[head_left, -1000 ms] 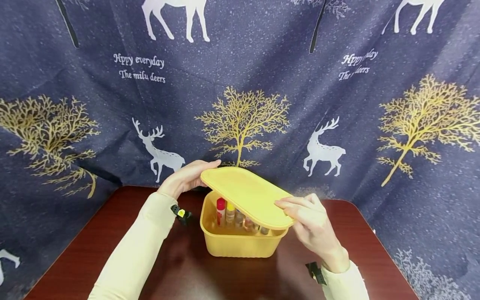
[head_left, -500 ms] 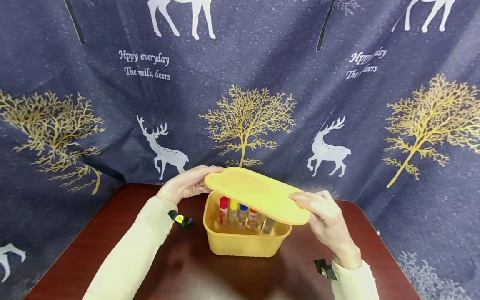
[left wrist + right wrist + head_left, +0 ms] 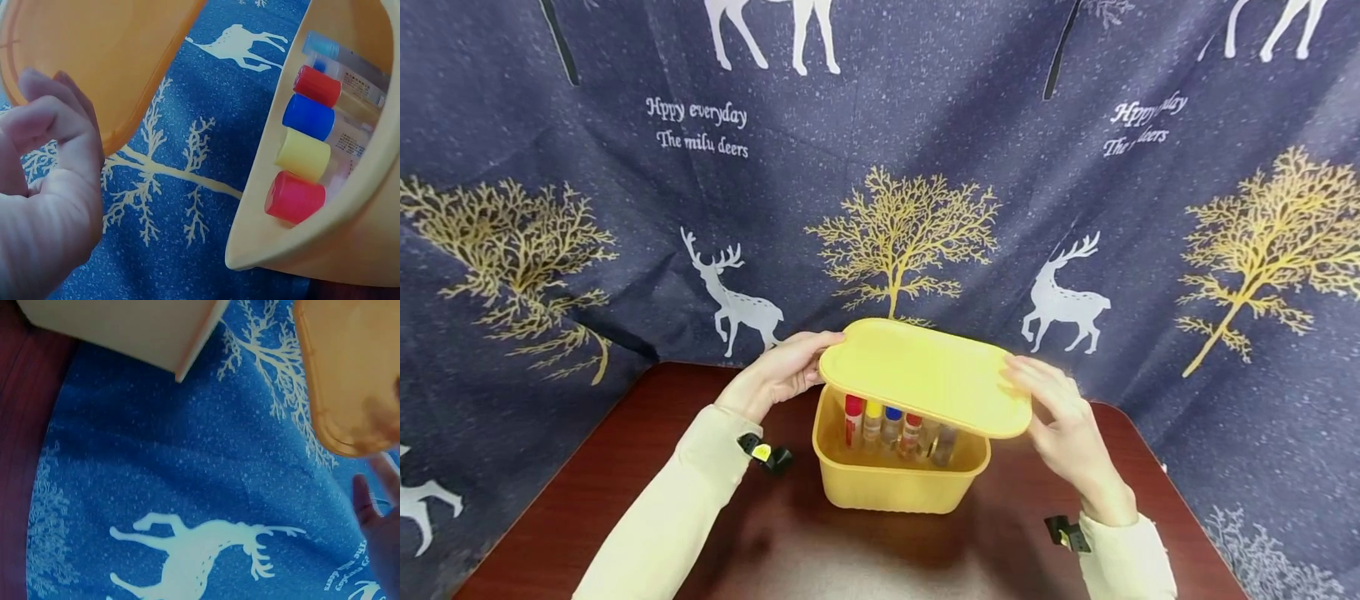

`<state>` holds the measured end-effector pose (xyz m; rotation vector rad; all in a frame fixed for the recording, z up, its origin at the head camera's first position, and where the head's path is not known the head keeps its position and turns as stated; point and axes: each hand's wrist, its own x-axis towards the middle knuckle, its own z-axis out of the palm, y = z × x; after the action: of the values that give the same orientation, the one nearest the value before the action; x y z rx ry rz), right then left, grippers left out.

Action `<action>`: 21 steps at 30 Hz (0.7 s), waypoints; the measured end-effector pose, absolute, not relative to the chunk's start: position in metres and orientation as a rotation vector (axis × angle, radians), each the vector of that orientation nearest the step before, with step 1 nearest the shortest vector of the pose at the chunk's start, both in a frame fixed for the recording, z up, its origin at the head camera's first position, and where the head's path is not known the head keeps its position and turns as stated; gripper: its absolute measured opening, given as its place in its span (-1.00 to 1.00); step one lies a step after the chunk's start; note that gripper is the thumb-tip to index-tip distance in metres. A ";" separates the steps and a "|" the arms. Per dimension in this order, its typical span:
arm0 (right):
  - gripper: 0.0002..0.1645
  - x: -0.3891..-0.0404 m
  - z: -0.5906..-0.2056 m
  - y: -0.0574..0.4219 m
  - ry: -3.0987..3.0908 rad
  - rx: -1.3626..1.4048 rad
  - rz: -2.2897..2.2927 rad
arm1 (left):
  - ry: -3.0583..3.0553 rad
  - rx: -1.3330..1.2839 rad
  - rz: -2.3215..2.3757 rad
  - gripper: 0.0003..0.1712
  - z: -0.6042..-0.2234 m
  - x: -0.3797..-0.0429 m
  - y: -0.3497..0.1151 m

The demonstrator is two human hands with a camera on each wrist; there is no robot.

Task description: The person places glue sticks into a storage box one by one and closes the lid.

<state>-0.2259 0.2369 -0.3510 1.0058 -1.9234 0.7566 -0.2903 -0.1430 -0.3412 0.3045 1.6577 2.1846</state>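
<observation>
A yellow plastic lid [image 3: 925, 371] is held tilted above a matching yellow box [image 3: 898, 487], its right end nearer and lower. My left hand [image 3: 778, 375] grips the lid's left end; in the left wrist view its fingers curl at the lid's edge. My right hand [image 3: 1067, 421] holds the right end, fingertips on top; the right wrist view shows it blurred and partly cut off. Several clear bottles stand in a row inside the box, among them one with a red cap [image 3: 295, 197], one with a yellow cap [image 3: 304, 154] and one with a blue cap [image 3: 309, 117].
The box stands on a dark red-brown wooden table [image 3: 760, 533]. Close behind it hangs a dark blue cloth [image 3: 925, 125] printed with deer and trees. A dark strap with a small tag [image 3: 762, 452] sits at the left wrist.
The lid's right end has risen and shifted right with my right hand, showing more of the bottles. My left hand keeps its hold on the left end. The whole view has drifted slightly.
</observation>
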 end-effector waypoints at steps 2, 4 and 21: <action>-0.39 -0.226 -0.351 0.243 -2.023 0.916 0.758 | 1.644 0.275 2.235 -0.69 -0.341 -0.290 -0.144; -0.21 -0.225 -0.351 0.249 -2.126 0.807 0.808 | 1.640 0.240 2.283 -0.71 -0.342 -0.289 -0.145; -0.29 -0.241 -0.331 0.223 -2.647 0.216 1.284 | 1.744 0.264 2.289 -0.67 -0.362 -0.285 -0.145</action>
<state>-0.2410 0.2233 -0.3314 0.2158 -2.6466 1.2835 -0.2854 -0.1451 -0.3618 0.2639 1.7438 2.2887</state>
